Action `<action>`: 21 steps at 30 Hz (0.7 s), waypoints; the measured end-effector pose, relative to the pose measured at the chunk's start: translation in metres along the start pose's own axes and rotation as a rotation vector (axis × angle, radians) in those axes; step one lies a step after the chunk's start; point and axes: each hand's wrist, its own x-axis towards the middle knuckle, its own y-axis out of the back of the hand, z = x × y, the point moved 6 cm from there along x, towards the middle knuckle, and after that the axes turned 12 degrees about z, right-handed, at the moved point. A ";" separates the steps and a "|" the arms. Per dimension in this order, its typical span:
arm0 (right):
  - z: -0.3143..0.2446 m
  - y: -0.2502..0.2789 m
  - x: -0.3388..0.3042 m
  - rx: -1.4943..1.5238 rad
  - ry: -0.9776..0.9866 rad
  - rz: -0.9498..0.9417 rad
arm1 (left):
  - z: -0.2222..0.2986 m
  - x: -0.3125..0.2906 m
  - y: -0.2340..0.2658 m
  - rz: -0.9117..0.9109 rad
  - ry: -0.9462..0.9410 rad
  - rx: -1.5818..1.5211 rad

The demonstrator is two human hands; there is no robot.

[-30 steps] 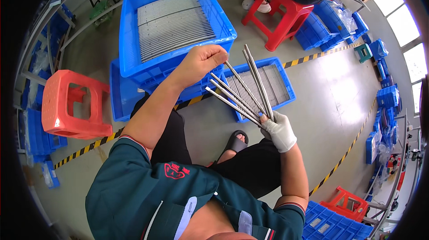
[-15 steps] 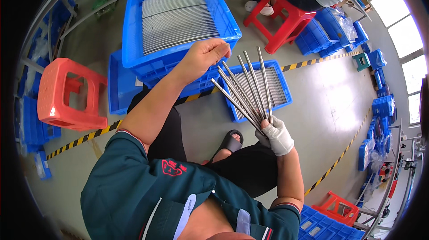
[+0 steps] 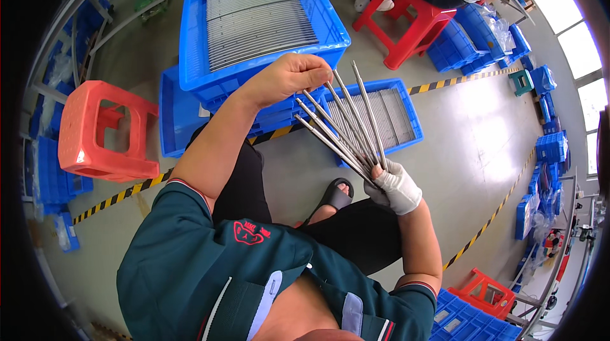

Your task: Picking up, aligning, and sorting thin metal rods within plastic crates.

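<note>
Several thin silver metal rods fan out from my right hand. That hand wears a white fingerless glove and is closed round their lower ends, the bare thumb pressed over them. My left hand, bare, is pinched at the upper end of one rod in the fan; the exact contact at the fingertips is partly hidden. Behind the fan, a shallow blue crate on the floor holds rows of similar rods. Ahead and to the left, a larger blue crate contains more rods, laid side by side.
An orange-red stool stands at left, beside a low blue bin. A person sits on a red stool at the far right. Blue crates line the right side, and yellow-black tape crosses the floor.
My left hand has come to the tip of one rod, which it was slightly apart from before. The right hand keeps its hold on the fan.
</note>
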 end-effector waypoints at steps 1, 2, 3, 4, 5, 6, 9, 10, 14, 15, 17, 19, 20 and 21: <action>0.001 -0.001 0.000 -0.005 0.001 -0.050 | 0.002 -0.001 0.000 -0.006 -0.017 -0.007; 0.002 -0.003 0.000 0.000 0.001 -0.049 | 0.003 -0.001 -0.001 -0.012 -0.034 -0.015; 0.002 -0.005 0.001 -0.011 0.007 0.014 | 0.003 -0.001 -0.002 -0.016 -0.033 -0.012; 0.003 -0.006 0.002 -0.022 0.013 0.077 | 0.003 -0.001 -0.001 0.023 -0.027 0.036; 0.003 -0.007 0.002 -0.018 0.015 0.078 | 0.002 -0.001 0.001 0.063 -0.021 0.084; 0.003 -0.007 0.002 -0.042 0.031 0.094 | 0.002 -0.002 0.000 0.062 -0.023 0.088; 0.003 -0.003 0.000 -0.052 0.031 0.075 | 0.003 -0.003 0.003 0.109 -0.061 0.156; 0.004 -0.002 0.000 -0.038 0.011 0.041 | 0.008 -0.004 0.007 0.157 -0.044 0.099; 0.003 -0.006 -0.003 -0.053 0.002 0.039 | 0.017 -0.007 -0.001 0.202 -0.131 0.074; 0.003 -0.007 -0.003 -0.086 -0.011 0.060 | 0.018 -0.007 -0.005 0.164 -0.158 0.069; 0.005 -0.007 -0.002 -0.114 -0.026 0.082 | 0.016 -0.008 -0.001 0.144 -0.145 0.100; 0.006 -0.006 0.000 -0.133 -0.041 0.083 | 0.018 -0.009 0.001 0.129 -0.169 0.153; 0.006 -0.006 0.000 -0.128 -0.041 0.084 | 0.019 -0.009 0.001 0.124 -0.168 0.154; 0.007 -0.005 0.000 -0.137 -0.046 0.085 | 0.020 -0.010 0.001 0.119 -0.158 0.140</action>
